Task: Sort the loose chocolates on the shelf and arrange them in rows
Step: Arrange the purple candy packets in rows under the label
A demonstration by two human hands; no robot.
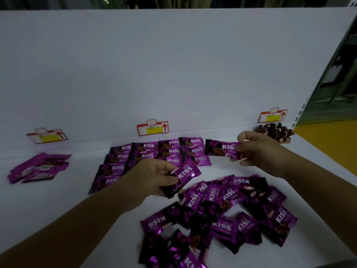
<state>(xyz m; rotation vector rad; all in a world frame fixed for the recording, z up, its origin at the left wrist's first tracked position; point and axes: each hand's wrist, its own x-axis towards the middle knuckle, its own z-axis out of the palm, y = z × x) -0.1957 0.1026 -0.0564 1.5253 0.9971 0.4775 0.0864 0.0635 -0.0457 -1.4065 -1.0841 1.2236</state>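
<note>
- Chocolates (222, 215) in purple Kiss wrappers: loose heap at the near right of the white shelf (58, 200), jumbled, overlapping, lettering pointing every way.
- Farther back, finished rows (154, 157), overlapped like tiles, lettering upright, below the middle price tag (152, 128).
- Left hand (152, 176): fingers curled, pinching a tilted packet (185, 175) by its dark end, lifted between the rows and the heap.
- Right hand (258, 151): thumb and fingertips pinching the purple end of a second packet (220, 149), held level just beside the right end of the back row, seemingly not yet down.
- Likely step in hand: setting that second packet as the next one in the back row.
- To do it well: match the lettering direction of the neighbours, line up the top edge with the row, lower flat, let go without dragging anything already placed.
- Then turn the tilted packet square before adding it.
- Best left alone: smaller purple pile (38, 167) at far left and dark-wrapped sweets (276, 131) at back right, apparently other sorts.
</note>
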